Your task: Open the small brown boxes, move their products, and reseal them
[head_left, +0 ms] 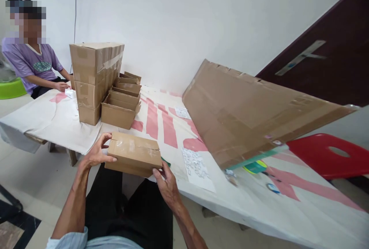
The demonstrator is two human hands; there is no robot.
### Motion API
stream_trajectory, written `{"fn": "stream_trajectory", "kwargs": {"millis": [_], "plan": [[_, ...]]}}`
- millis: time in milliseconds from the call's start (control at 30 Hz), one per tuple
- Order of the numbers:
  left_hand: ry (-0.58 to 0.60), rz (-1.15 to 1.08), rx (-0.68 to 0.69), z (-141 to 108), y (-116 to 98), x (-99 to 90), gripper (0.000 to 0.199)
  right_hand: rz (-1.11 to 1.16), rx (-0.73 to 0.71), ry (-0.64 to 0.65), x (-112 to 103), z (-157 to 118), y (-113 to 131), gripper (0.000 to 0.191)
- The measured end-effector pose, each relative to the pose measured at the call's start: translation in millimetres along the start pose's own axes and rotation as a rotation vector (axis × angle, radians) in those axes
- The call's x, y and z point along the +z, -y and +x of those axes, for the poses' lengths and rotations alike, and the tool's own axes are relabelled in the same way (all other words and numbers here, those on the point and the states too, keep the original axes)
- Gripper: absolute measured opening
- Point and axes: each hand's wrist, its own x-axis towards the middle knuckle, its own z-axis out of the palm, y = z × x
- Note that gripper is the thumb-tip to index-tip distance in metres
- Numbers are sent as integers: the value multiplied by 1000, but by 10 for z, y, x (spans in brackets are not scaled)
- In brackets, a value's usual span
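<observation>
A closed brown cardboard box (134, 153) with clear tape across its top is held at the table's near edge, above my lap. My left hand (98, 152) grips its left end, thumb along the front side and fingers at the back corner. At the right end, my right hand (166, 183) holds the lower corner, with the thumb on the front face. Just beyond the box stand several open cardboard boxes (118, 116) in a row. Left of those rises a stack of taped cardboard boxes (88, 74).
A large cardboard sheet (253, 114) leans over the table's right side. Printed paper (197, 168), a tape roll (272, 188) and a green-yellow item (255, 166) lie on the cloth-covered table (219, 206). A red chair (325, 155) is at right. Another person (40, 62) sits far left.
</observation>
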Motion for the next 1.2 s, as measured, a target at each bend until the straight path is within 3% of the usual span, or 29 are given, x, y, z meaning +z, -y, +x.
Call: {"fn": "stream_trajectory", "kwargs": {"millis": [200,400,600,833,1033,1200], "plan": [[40,104,-1,-108,-140,16,70,-17,0,-31,46,-84,-7,56],[-22,132,35,-129,-165,36,69,-78,-97,14,-9,-85,-30,49],[-48,106,28,-153,-137,1,70,-237,-220,-68,-260,277,-230,41],[-35,105,41,-159,-69,-8,70,-741,-348,-4,-418,631,-703,27],[-24,95,15,-161,-64,9,64,-864,-259,79,-354,654,-949,18],[-44,95,8,-163,-111,42,56,-801,-208,35,-362,726,-766,23]]}}
